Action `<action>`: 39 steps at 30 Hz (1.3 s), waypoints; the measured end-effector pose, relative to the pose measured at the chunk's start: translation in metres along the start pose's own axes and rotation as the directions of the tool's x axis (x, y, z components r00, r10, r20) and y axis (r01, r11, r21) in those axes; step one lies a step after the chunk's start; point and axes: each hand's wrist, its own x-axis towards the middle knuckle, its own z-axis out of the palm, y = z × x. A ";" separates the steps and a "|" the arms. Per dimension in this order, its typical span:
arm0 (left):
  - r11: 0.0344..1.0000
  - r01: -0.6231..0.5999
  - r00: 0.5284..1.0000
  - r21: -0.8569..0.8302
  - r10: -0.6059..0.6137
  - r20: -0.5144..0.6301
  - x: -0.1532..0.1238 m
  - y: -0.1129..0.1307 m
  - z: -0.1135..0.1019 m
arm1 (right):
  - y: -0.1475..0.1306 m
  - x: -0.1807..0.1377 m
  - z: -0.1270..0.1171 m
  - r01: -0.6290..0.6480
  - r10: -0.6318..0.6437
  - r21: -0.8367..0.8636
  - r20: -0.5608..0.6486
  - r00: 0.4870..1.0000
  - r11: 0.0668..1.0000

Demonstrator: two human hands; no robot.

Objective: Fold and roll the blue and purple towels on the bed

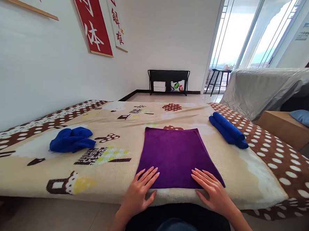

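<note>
A purple towel (177, 155) lies flat and smooth on the patterned blanket (122, 127) covering the bed, right in front of me. My left hand (139, 191) rests open with fingers stretched on the towel's near left corner. My right hand (212, 190) lies open and flat on the near right corner. Neither hand grips anything. A crumpled blue towel (71, 140) sits to the left on the blanket. A rolled blue towel (228, 130) lies to the right, near the dotted brown border.
A white wall with red and white banners (93, 19) runs along the left. A black rack (168, 81) stands at the far wall. A grey-covered sofa (266, 87) and a brown box (282, 126) are at the right, before glass doors.
</note>
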 end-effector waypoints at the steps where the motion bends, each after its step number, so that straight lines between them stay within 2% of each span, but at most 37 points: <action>1: 1.000 0.015 0.999 -0.012 -0.015 -0.029 -0.005 -0.003 0.001 | 0.007 -0.009 -0.001 -0.029 0.029 0.010 -0.018 0.999 1.000; 5: 0.989 0.040 0.980 -0.142 -0.067 -0.188 -0.018 -0.017 0.006 | 0.035 -0.034 -0.001 -0.154 0.166 0.094 -0.146 0.975 0.984; 8: 0.945 0.105 0.942 -0.310 -0.194 -0.274 -0.024 -0.028 0.004 | 0.046 -0.040 -0.003 -0.217 0.254 0.213 -0.167 0.953 0.953; 12: 0.837 0.219 0.905 -0.501 -0.367 -0.218 -0.031 -0.038 -0.004 | 0.049 -0.037 -0.011 -0.290 0.343 0.368 -0.086 0.935 0.883; 16: 0.732 0.300 0.858 -0.612 -0.487 -0.161 -0.036 -0.046 -0.008 | 0.051 -0.035 -0.018 -0.351 0.422 0.474 -0.049 0.905 0.808; 19: 0.712 0.326 0.844 -0.622 -0.516 -0.148 -0.036 -0.049 -0.006 | 0.055 -0.035 -0.021 -0.395 0.487 0.502 -0.060 0.872 0.769; 22: 0.716 0.343 0.829 -0.607 -0.535 -0.162 -0.034 -0.049 -0.005 | 0.059 -0.034 -0.023 -0.443 0.531 0.530 -0.015 0.847 0.723; 25: 0.727 0.353 0.818 -0.589 -0.545 -0.183 -0.031 -0.047 -0.002 | 0.061 -0.030 -0.020 -0.497 0.578 0.493 -0.013 0.816 0.714; 27: 0.740 0.360 0.814 -0.568 -0.546 -0.195 -0.030 -0.046 0.000 | 0.061 -0.026 -0.014 -0.528 0.617 0.441 -0.076 0.784 0.726; 30: 0.762 0.394 0.795 -0.514 -0.563 -0.227 -0.027 -0.043 0.005 | 0.055 -0.023 0.000 -0.563 0.658 0.360 -0.248 0.711 0.744; 33: 0.784 0.436 0.749 -0.442 -0.588 -0.304 -0.024 -0.040 0.009 | 0.044 -0.025 0.013 -0.549 0.604 0.265 -0.461 0.650 0.793; 35: 0.790 0.448 0.734 -0.419 -0.592 -0.333 -0.023 -0.038 0.010 | 0.037 -0.027 0.019 -0.522 0.531 0.197 -0.567 0.630 0.830; 37: 0.793 0.440 0.746 -0.422 -0.584 -0.319 -0.024 -0.038 0.011 | 0.032 -0.031 0.022 -0.496 0.469 0.143 -0.617 0.632 0.856; 39: 0.798 0.424 0.772 -0.428 -0.565 -0.291 -0.025 -0.039 0.012 | 0.031 -0.034 0.024 -0.456 0.410 0.099 -0.634 0.656 0.884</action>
